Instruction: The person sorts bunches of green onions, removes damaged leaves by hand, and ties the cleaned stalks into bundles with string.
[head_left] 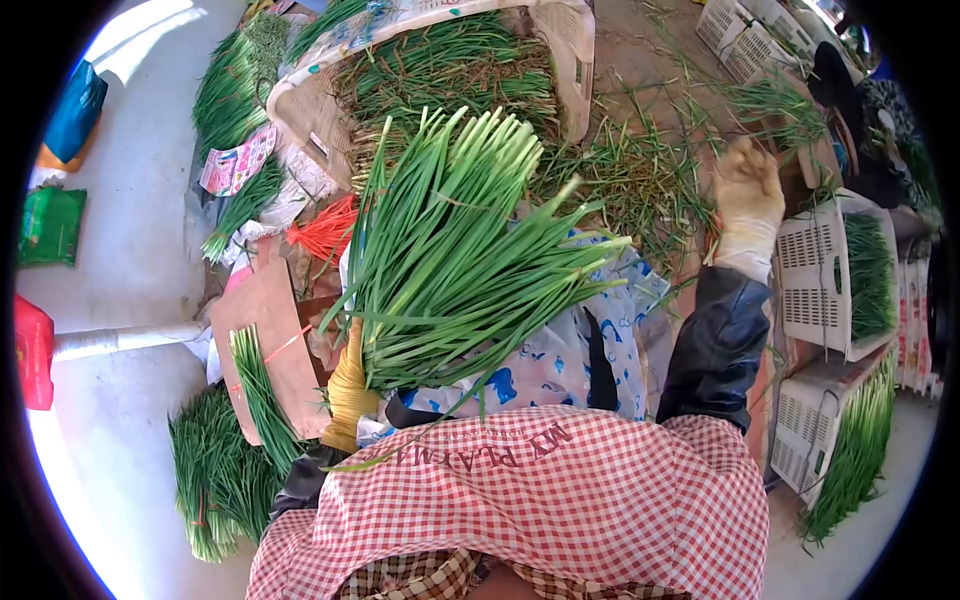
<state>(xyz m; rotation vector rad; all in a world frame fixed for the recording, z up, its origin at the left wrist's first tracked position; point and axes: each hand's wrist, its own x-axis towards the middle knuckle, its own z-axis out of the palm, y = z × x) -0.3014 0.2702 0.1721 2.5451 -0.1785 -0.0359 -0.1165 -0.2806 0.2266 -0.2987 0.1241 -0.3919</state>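
Observation:
A large loose bunch of green garlic chives (450,240) lies across my lap, pale cut ends pointing away from me and to the right. My left hand (350,395), in a yellow glove, is closed around the bunch's lower left side. Off to the right, well apart from the bunch, my right hand (748,200) wears a pale dirty glove. Its fingers are curled in, and whatever may be inside them is hidden. Beneath the chives is a white and blue patterned plastic sheet (560,365). A small tied bundle of chives (262,380) rests on a brown board (262,310) beside my left hand.
Ahead stands a white crate (575,75) full of untrimmed chives. Loose trimmings (640,180) litter the floor. To the right are crates (810,275) holding chives. At left lie red ties (325,228), chive bundles (215,460) and a white pole (130,340).

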